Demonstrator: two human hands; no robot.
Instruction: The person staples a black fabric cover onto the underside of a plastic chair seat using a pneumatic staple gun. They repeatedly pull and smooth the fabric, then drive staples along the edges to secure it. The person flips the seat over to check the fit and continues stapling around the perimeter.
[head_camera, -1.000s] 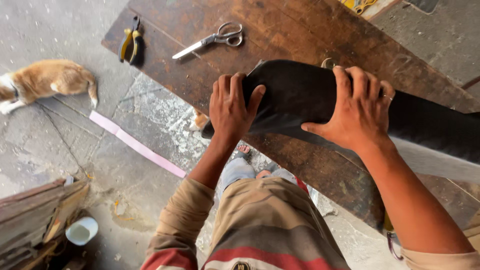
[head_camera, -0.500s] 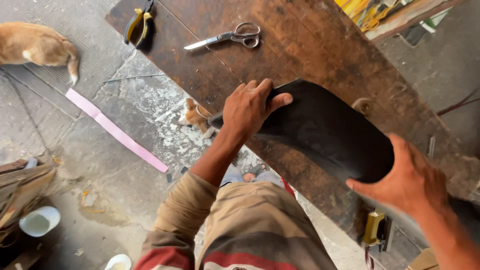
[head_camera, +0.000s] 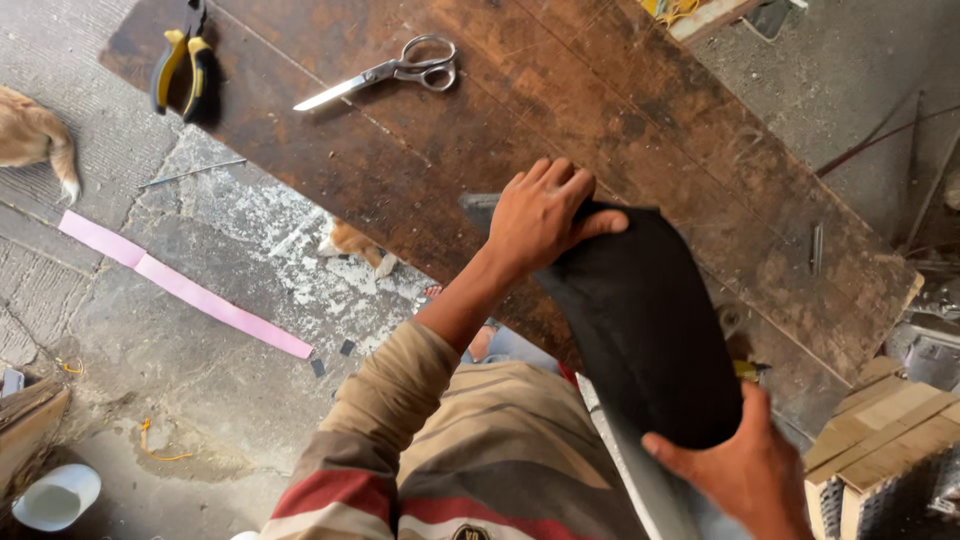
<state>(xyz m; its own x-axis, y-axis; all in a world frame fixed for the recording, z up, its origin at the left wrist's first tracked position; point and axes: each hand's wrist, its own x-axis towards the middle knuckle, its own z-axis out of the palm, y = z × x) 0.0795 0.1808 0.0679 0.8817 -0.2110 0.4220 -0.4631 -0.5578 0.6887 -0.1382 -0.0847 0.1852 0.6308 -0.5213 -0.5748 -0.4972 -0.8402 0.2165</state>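
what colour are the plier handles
Yellow and black, on the pliers in the head view.

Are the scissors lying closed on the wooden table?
Yes, the scissors lie on the table with their blades together, apart from both hands.

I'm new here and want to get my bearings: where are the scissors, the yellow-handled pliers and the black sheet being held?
scissors (head_camera: 385, 72): head view, near the pivot.
yellow-handled pliers (head_camera: 180, 70): head view, on the handles.
black sheet (head_camera: 650, 330): head view, middle of its surface.
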